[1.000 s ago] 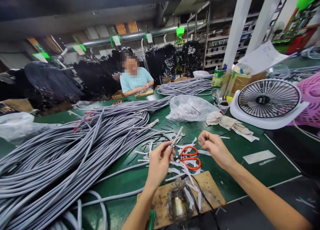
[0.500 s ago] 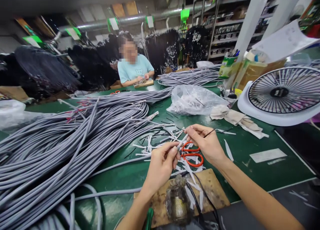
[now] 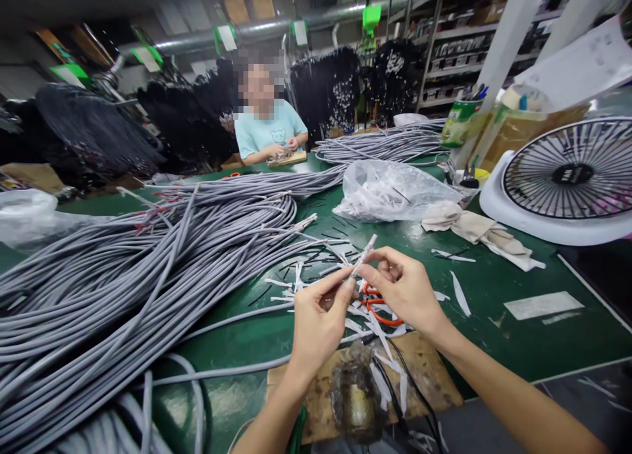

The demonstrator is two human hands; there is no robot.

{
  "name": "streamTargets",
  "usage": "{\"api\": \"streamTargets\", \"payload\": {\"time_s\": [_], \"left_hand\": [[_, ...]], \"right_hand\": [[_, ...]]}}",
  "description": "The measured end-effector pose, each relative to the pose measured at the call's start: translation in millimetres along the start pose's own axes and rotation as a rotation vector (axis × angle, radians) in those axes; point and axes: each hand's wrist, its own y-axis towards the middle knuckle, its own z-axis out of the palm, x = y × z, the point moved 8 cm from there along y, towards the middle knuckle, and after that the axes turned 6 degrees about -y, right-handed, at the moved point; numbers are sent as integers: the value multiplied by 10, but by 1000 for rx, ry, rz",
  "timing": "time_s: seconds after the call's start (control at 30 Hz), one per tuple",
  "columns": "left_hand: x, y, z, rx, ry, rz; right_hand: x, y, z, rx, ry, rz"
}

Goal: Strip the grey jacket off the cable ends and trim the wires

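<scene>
Over the table, my left hand (image 3: pixel 323 309) pinches a grey cable near its end. The whitish, stripped cable end (image 3: pixel 365 253) points up and away from me. At that same end the fingers of my right hand (image 3: pixel 402 286) are closed on it, thumb and forefinger touching it. Scissors with orange handles (image 3: pixel 390 320) lie just below, partly hidden by my right hand. Around them are scattered white strips (image 3: pixel 299 276) and short black pieces. Nearer to me, a worn wooden board (image 3: pixel 434 368) bears a grimy block-shaped device (image 3: pixel 356 401) with black cords.
Bundles of grey cable (image 3: pixel 148 283) cover the left side. A clear plastic bag (image 3: pixel 390 191), a folded cloth (image 3: pixel 478 233) and a white fan (image 3: pixel 567 177) stand to the right. Across the table sits a person in a light blue shirt (image 3: pixel 266 131), hands at a small board.
The thin black piece has left my right hand and now lies on a white scrap to the right. My right fingers have moved down the cable end, leaving its tip showing.
</scene>
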Motion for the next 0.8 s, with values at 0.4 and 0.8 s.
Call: {"api": "streamTargets", "payload": {"time_s": [0.4, 0.8], "left_hand": [[-154, -53, -168, -173, 174, 137], [-217, -95, -96, -117, 241, 226]], "right_hand": [[378, -259, 13, -119, -344, -429], [320, -233, 44, -74, -297, -329]]}}
